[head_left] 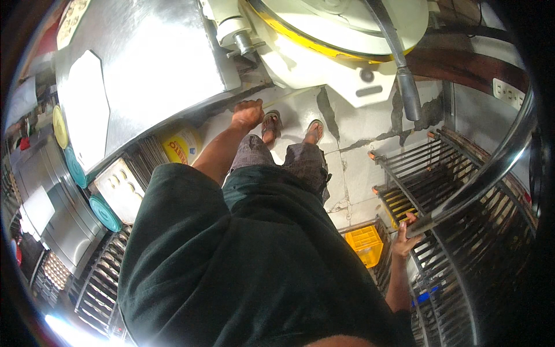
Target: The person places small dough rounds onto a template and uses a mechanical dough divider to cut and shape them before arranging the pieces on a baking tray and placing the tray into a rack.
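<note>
My left hand (248,114) is closed in a fist beside the metal table's corner. A thin pale strip shows at its knuckles, but whether the fist holds it I cannot make out. Off to the right, my right hand (404,240) is wrapped round the dark grip end of a long curved metal bar (491,180). This bar sweeps up along the right side, above a slatted rack. Ahead of me stands a large cream machine (358,78) with a round top and a yellow rim. A lever with a dark grip (408,95) hangs over its front.
A shiny metal table (156,58) is at the left, with a yellow tub (181,144) below its edge. Slatted metal racks (457,173) fill the right. Low beside me sits a yellow crate (365,244). Trays and round teal lids (105,213) are at far left.
</note>
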The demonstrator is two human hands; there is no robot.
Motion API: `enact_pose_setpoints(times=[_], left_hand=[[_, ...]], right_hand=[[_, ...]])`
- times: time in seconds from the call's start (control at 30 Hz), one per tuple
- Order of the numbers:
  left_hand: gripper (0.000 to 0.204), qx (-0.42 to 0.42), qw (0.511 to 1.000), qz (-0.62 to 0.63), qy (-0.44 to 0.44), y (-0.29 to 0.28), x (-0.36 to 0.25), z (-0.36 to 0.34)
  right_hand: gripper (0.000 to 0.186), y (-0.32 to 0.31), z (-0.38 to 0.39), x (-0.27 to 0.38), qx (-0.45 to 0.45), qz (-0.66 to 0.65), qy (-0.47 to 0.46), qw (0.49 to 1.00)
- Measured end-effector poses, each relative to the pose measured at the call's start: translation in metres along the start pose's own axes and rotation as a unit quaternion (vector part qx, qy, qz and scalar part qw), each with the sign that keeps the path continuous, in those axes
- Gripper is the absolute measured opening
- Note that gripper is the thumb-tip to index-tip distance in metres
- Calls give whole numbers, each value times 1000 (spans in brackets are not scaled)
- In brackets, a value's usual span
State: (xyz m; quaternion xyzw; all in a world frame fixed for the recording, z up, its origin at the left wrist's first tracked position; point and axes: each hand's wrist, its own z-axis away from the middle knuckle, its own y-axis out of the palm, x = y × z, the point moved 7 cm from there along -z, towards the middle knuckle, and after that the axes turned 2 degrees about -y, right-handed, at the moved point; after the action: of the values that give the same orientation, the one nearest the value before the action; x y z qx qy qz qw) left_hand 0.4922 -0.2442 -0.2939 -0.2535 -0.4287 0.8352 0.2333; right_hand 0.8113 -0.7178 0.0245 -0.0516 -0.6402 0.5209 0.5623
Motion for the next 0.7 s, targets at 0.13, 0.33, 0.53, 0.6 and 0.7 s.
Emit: enact_pose_setpoints(times=[0.13, 0.33, 0.53, 0.6, 0.7], left_hand=[[23, -26, 1000, -5, 10, 13, 7, -2], [24, -144, 987, -26, 64, 38, 21, 3], [30, -90, 994, -18, 56, 22, 5, 0], [36, -71, 995, -30, 58, 30, 9, -3], [41, -3, 999, -23, 26, 37, 14, -5]], right_hand=[[38, 2, 0, 2, -31, 16, -37, 999], [38, 0, -4, 0, 9, 8, 7, 1000], [47, -2, 24, -36, -27, 18, 89, 996], [47, -9, 7, -4, -61, 67, 12, 996], [46, -11, -12, 26, -56, 21, -46, 997]])
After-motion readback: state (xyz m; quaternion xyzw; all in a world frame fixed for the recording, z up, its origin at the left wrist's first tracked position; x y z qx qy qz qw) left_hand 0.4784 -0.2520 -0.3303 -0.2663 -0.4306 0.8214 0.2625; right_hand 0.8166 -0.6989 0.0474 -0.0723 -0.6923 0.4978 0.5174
